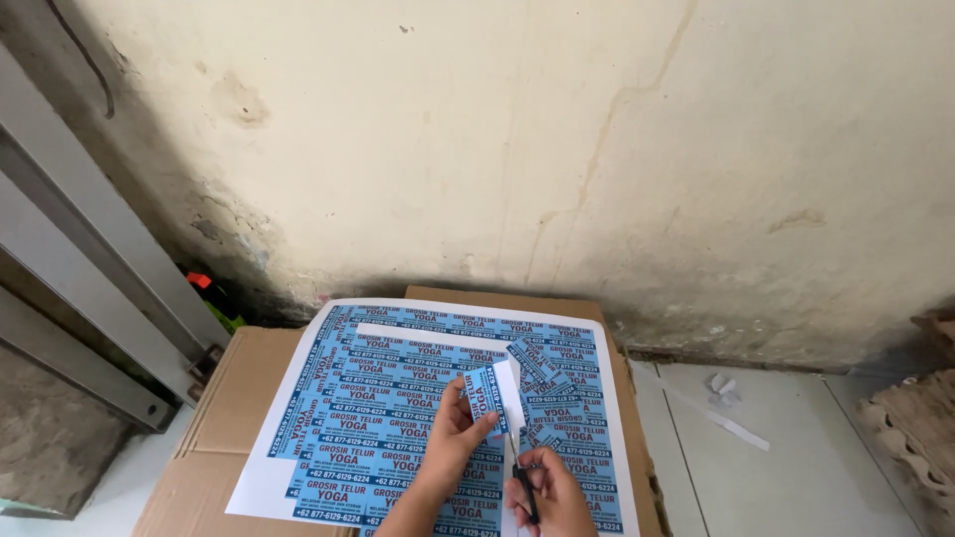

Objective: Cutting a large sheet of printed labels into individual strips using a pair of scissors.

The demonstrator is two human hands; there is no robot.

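Pinched between thumb and fingers, the left hand (456, 430) has its grip closed on a small cut label (489, 390), blue print on one part and plain white on the other, held up just above the big printed sheet (398, 398). Right hand (550, 489) is wrapped tight around a pair of scissors (519, 465) with dark handles, blades pointing up toward the bottom edge of that little label, so that grip is closed on the scissors. Can't really tell if the blades are touching the paper or just next to it. The sheet is white-bordered and covered in rows of the same blue labels, with one strip already cut out near the top, and a loose cut label (534, 360) lying crooked on it. It all lies on a cardboard box (239, 388) acting as the surface, pushed up near a stained cream wall (557, 149). Off to the right, some white paper scraps (726, 393) lie on the tiled floor (796, 457).
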